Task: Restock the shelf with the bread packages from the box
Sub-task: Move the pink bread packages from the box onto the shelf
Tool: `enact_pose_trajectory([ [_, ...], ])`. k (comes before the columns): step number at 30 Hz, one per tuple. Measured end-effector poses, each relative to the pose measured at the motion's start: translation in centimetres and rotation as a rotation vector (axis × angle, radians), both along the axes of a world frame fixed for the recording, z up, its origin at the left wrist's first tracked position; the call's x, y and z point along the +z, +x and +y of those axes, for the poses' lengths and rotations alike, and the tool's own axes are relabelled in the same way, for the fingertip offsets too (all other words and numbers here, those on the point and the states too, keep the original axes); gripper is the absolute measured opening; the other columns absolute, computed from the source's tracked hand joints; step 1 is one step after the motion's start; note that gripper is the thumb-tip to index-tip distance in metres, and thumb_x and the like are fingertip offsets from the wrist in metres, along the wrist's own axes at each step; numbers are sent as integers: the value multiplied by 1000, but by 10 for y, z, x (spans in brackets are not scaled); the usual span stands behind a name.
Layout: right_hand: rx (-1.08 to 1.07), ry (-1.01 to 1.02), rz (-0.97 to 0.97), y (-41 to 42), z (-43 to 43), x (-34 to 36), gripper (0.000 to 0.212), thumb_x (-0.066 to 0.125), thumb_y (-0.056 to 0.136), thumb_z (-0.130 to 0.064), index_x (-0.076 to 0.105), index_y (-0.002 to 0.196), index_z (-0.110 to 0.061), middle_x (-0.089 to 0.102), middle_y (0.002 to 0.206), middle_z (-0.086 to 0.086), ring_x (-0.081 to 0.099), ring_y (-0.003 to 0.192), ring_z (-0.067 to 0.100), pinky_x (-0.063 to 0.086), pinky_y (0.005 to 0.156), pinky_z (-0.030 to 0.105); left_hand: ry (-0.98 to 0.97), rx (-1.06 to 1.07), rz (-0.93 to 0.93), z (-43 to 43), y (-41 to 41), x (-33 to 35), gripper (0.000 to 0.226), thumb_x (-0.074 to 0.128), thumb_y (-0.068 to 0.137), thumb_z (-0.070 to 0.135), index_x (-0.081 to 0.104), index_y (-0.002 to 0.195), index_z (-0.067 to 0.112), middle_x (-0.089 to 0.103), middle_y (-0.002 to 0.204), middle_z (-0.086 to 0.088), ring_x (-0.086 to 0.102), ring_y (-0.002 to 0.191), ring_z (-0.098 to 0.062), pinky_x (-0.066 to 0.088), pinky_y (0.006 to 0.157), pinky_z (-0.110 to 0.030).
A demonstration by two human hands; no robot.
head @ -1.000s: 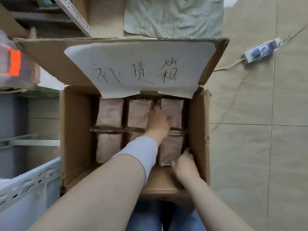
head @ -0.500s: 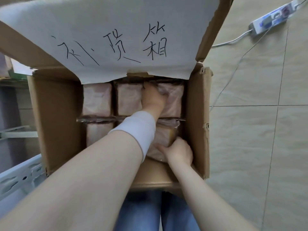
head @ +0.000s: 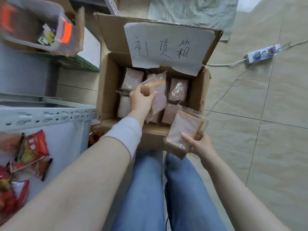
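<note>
An open cardboard box (head: 106, 90) stands on the floor in front of my knees, with several wrapped bread packages (head: 178, 89) packed inside. My left hand (head: 141, 100) holds one bread package (head: 158, 95) lifted above the box's middle. My right hand (head: 198, 144) grips a second bread package (head: 183, 129) over the box's near right corner. The white shelf (head: 46, 114) sits at the left, its perforated front rail beside the box.
Red snack packets (head: 33, 150) lie on the white shelf at lower left. A clear bin (head: 33, 24) with orange-labelled goods sits on an upper shelf level. A power strip (head: 261, 53) and its cable lie on the tiled floor at right. A plastic sheet (head: 191, 9) lies behind the box.
Both hands were down among the packages in the box; now each has lifted one package out. The view has pulled back and swung left, which brings the shelf into sight.
</note>
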State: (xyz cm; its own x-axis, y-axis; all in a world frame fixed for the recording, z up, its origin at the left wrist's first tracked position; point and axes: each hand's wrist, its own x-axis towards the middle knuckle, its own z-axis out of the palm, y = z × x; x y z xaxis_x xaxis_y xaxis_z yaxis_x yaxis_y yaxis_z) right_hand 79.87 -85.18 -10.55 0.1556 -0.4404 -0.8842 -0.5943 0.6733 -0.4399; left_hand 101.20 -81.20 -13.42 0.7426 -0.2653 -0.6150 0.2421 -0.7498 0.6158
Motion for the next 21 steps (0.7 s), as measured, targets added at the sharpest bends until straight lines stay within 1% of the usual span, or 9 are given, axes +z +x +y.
enact_pose_trajectory([
  [1,28,-9,-37,-4,4,14,42,77,72,-16,57,109,-9,68,104,10,67,87,21,56,63,23,-26,23,-22,20,-2,23,32,71,78,29,53,103,19,57,113,-5,55,108,-24,44,97,-36],
  [2,71,-13,-72,-7,9,28,43,77,72,-15,56,109,-10,67,102,9,66,86,20,54,59,20,-54,42,-35,40,-6,47,32,70,78,30,52,103,20,58,109,-2,56,106,-22,45,95,-35],
  [6,260,-44,-248,-9,34,88,30,77,71,-14,56,91,-20,68,91,4,68,76,17,54,58,26,-212,168,-138,133,-32,153,48,69,79,33,49,119,16,58,117,1,55,107,-14,46,86,-24],
  [9,418,-129,-383,-4,64,155,32,79,68,-19,57,91,-24,70,97,7,70,85,24,57,73,40,-329,273,-276,205,-61,242,43,69,79,35,49,114,20,61,115,2,57,104,-9,47,85,-20],
  [11,497,-215,-473,6,88,207,36,80,65,-21,58,93,-24,70,98,8,68,88,25,56,79,43,-414,338,-390,254,-78,301,29,69,78,32,49,99,28,62,102,8,58,91,3,47,80,-12],
  [13,574,-283,-561,19,118,260,40,81,64,-22,59,98,-20,68,100,12,67,91,28,56,83,44,-473,402,-511,304,-96,357,23,69,80,26,49,90,32,59,89,14,57,76,14,47,71,-8],
  [15,654,-287,-681,34,154,310,43,79,66,-17,59,104,-11,66,105,20,65,94,32,53,87,49,-534,478,-648,354,-111,406,22,68,81,18,52,88,31,58,80,17,56,69,15,44,67,-6],
  [17,719,-241,-831,48,194,352,43,76,68,-11,58,107,-6,67,102,21,65,88,28,53,88,48,-578,561,-759,407,-127,447,20,69,78,20,54,87,30,61,77,16,59,71,9,47,70,-11],
  [21,891,-181,-1074,72,292,415,33,75,60,-17,61,90,-19,73,86,4,69,76,16,58,76,31,-560,668,-857,519,-153,493,23,70,73,27,55,90,31,62,88,5,62,87,-15,52,83,-35],
])
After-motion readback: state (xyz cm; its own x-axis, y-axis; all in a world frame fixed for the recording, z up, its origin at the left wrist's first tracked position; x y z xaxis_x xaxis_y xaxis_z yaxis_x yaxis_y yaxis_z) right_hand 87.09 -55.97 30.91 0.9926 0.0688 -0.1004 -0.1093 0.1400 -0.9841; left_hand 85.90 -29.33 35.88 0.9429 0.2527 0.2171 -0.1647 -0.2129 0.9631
